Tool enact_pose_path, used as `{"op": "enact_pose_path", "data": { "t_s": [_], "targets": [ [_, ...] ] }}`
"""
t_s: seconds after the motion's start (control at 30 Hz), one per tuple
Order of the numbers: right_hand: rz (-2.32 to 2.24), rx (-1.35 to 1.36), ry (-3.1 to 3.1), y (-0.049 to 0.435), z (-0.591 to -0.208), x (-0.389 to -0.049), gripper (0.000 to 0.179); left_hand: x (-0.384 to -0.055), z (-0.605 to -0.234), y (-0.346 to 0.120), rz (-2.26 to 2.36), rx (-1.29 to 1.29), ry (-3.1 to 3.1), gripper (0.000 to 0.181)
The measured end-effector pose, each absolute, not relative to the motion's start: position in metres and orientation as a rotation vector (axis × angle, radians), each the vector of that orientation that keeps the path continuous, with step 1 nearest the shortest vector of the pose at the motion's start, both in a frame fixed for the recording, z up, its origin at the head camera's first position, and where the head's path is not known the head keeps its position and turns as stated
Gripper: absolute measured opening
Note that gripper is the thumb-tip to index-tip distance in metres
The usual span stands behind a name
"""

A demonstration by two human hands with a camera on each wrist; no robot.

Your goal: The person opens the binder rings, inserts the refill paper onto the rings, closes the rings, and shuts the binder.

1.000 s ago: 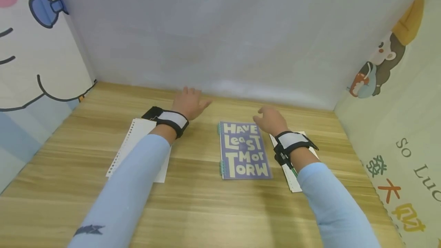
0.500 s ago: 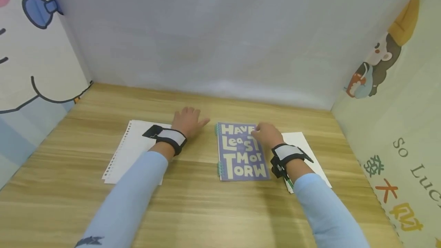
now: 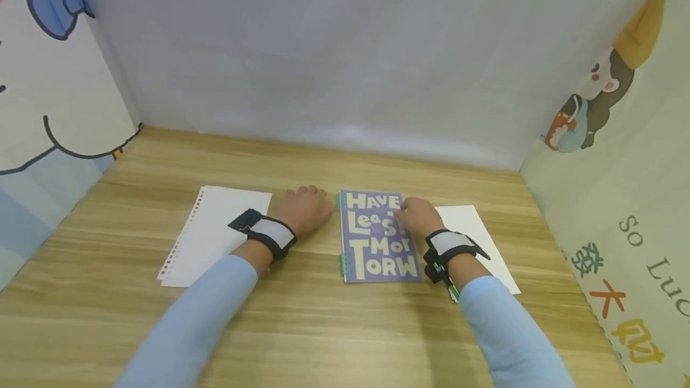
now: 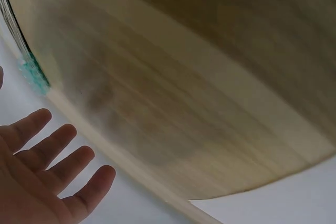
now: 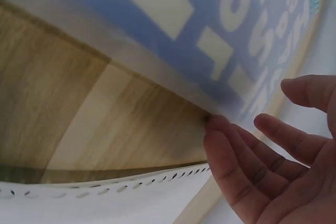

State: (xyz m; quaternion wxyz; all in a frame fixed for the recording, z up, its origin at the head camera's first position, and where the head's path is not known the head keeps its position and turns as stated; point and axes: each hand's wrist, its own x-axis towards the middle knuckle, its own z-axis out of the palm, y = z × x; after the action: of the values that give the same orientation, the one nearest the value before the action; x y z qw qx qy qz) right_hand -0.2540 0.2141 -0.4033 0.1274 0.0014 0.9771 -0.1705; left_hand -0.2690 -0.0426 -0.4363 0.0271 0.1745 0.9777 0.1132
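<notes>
A purple notebook [image 3: 358, 241] with cream lettering and teal ring binding [image 3: 344, 263] lies on the wooden table. My right hand [image 3: 420, 217] is at its right edge. In the right wrist view, the fingertips [image 5: 212, 127] touch that edge low down, while the thumb [image 5: 302, 88] stands apart over the cover. My left hand [image 3: 304, 211] is just left of the binding, its thumb close to the upper rings; whether they touch cannot be told. The left wrist view has its fingers [image 4: 79, 163] spread and slightly bent, holding nothing.
Loose white sheets with punched holes [image 3: 221, 220] lie left of my left hand. More white sheets [image 3: 474, 232] lie partly under my right wrist. A pale wall [image 3: 334, 64] stands behind the table [image 3: 323, 328], with printed panels at both sides.
Both hands have come down and nearer to me. The right has reached the notebook's right edge, and the left has moved in beside the binding. The notebook has stayed in place.
</notes>
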Motion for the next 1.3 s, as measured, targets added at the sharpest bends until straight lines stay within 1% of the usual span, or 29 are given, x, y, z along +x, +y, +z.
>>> {"op": "enact_pose_path", "data": {
  "t_s": [0.2, 0.33, 0.43, 0.5, 0.7, 0.8, 1.0, 1.17, 1.3],
  "targets": [
    [-0.512, -0.012, 2.858, 0.214, -0.401, -0.255, 0.043, -0.251, -0.432, -0.028, 0.383, 0.765, 2.995, 0.051],
    [-0.518, 0.004, 2.864, 0.213, -0.402, -0.257, 0.033, -0.24, -0.433, -0.02, 0.405, 0.947, 2.963, 0.041],
    [-0.534, 0.026, 2.858, 0.213, -0.405, -0.257, 0.041, -0.23, -0.434, -0.015, 0.432, 1.032, 2.94, 0.038],
    [-0.534, 0.035, 2.857, 0.214, -0.407, -0.257, 0.044, -0.221, -0.433, -0.012, 0.429, 1.088, 2.933, 0.04],
    [-0.543, 0.05, 2.844, 0.214, -0.41, -0.256, 0.046, -0.196, -0.431, -0.009, 0.33, 1.31, 2.907, 0.058],
    [-0.553, 0.059, 2.84, 0.215, -0.409, -0.256, 0.045, -0.19, -0.432, -0.008, 0.247, 1.398, 2.885, 0.054],
    [-0.546, 0.073, 2.838, 0.218, -0.411, -0.256, 0.044, -0.187, -0.433, -0.004, 0.133, 1.518, 2.832, 0.039],
    [-0.547, 0.068, 2.843, 0.22, -0.412, -0.256, 0.043, -0.185, -0.429, -0.002, 0.058, 1.593, 2.801, 0.035],
    [-0.567, 0.048, 2.846, 0.221, -0.412, -0.255, 0.042, -0.184, -0.428, -0.002, 0.052, 1.571, 2.803, 0.033]
  ]
}}
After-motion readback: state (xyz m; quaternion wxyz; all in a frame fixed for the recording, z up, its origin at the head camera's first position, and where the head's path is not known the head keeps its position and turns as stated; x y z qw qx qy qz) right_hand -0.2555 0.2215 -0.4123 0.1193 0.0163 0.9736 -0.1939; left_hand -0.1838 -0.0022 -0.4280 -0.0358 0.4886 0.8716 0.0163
